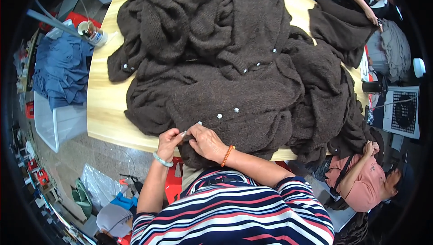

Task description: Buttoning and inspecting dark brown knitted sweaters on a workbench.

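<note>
At the pale table (106, 114), left hand (167, 143) and right hand (207, 142) pinch the brown knit garment (225, 96) between narrowed fingers (172, 132)

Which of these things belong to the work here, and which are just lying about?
Apparently in the job:
brown garment, touched by left hand and right hand
its white studs

Apparently lying about:
blue cloth in a pale bin
clear plastic sheet on the floor
</note>
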{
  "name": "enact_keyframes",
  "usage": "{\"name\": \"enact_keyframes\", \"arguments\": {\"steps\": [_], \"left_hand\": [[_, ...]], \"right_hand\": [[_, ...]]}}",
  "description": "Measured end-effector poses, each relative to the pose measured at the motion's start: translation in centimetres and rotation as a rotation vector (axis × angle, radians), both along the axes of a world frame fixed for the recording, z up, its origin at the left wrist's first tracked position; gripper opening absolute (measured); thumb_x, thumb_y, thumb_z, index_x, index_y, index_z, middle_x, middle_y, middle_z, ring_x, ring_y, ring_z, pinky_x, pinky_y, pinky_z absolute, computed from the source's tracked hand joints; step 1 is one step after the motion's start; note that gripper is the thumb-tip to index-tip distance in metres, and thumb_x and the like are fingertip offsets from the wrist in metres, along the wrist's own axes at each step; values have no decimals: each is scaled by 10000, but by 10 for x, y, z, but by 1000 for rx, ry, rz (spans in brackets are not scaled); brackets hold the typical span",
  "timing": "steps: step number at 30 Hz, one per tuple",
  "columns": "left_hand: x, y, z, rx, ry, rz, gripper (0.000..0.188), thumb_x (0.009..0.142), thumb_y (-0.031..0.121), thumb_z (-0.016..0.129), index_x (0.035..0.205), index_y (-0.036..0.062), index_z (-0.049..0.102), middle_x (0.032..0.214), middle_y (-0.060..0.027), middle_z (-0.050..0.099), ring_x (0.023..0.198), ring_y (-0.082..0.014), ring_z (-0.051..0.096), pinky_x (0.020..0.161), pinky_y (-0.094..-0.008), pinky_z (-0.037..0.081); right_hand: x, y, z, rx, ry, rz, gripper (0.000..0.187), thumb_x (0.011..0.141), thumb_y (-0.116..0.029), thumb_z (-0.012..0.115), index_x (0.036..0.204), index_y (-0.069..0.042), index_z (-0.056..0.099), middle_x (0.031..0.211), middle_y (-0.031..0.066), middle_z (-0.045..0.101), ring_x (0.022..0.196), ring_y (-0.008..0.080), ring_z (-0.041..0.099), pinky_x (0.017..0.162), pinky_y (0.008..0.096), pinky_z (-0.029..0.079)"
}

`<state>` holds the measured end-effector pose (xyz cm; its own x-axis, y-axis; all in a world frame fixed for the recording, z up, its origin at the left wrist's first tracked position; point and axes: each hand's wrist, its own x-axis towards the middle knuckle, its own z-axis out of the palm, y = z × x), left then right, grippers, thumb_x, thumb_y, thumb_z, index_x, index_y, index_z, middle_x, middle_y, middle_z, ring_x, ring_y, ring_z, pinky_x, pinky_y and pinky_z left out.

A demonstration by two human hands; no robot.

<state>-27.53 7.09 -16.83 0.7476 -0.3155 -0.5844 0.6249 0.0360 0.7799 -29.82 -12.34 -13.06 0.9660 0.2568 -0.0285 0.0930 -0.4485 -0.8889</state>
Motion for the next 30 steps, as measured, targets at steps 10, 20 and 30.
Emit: {"name": "enact_keyframes", "arguments": {"steps": [10,20,30], "left_hand": [[-1,-8,6,5,-27,8,68,890,55,623,824,64,607,717,30,594,597,-44,526,553,-187,406],[-11,-12,8,79,-93,-41,98,910,44,570,828,59,621,698,68,541,623,-14,455,569,-189,359],[-29,-19,37,348,-517,-236,263,880,62,618,1122,-22,559,1037,-123,547,803,-176,569,740,-298,464]], "right_hand": [[0,-4,-7,-29,-112,-9,220,827,-38,595,1030,45,614,898,180,569,855,361,613,740,426,522],[-4,-4,-6,-74,-146,35,158,845,-69,562,948,45,597,879,192,559,849,364,608,727,445,515],[0,-19,-6,-74,-112,109,244,785,-128,611,963,39,608,873,194,584,827,373,615,738,453,514]]}}
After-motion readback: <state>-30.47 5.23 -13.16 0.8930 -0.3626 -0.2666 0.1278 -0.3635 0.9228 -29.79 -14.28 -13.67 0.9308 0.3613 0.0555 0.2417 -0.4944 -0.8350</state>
